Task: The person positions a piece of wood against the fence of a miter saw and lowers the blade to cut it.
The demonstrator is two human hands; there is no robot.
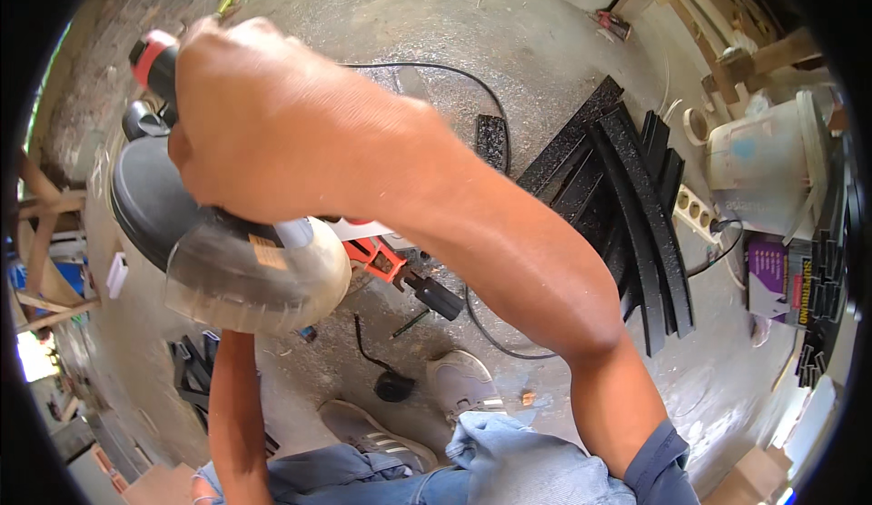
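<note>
Inside the closed right hand point(227, 114) is the red-and-black handle point(161, 62) of a power saw point(150, 196). The fingers appear wrapped around the handle, presumably for direct control of the saw head. Just below this hand, toward the wearer, sits the cloudy transparent guard point(245, 278), apparently fitted to shield the operator. The left forearm point(239, 396) passes up behind the guard; the left hand is hidden, so its state cannot be told. To the right of the right hand, beyond the right arm point(518, 242), dust-speckled black strips point(631, 187) lie in an overlapping pile on the floor point(427, 10), likely set aside to clear the saw. Farther right of the hand, just beside the pile, a power strip point(695, 212) holds a plug point(722, 226), presumably placed for nearby supply.
</note>
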